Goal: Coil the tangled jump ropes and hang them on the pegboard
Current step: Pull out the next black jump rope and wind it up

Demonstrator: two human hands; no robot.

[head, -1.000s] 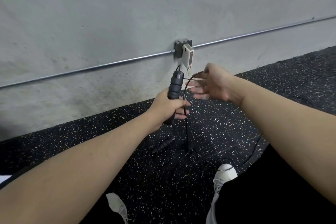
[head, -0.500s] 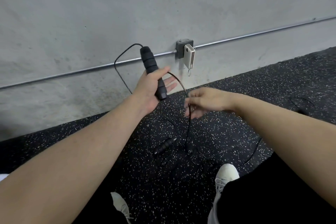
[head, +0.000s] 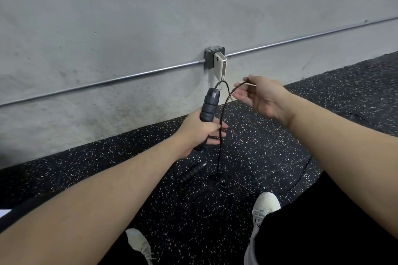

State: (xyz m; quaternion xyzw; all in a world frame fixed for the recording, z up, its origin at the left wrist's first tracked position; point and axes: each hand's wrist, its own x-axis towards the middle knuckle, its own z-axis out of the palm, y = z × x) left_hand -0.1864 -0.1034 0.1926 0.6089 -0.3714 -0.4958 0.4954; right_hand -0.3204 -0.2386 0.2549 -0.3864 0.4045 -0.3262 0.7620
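Black speckled floor (head: 269,146): second rope handle (head: 195,171), tangled cord (head: 221,183), two white shoes (head: 266,205).

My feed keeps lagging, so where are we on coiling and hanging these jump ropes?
Done: nothing looks coiled or hung; no pegboard is in view. In hand: the left hand grips one black handle, and the right hand pinches its cord into a loop. Left: a second handle and loose cord lie on the floor.
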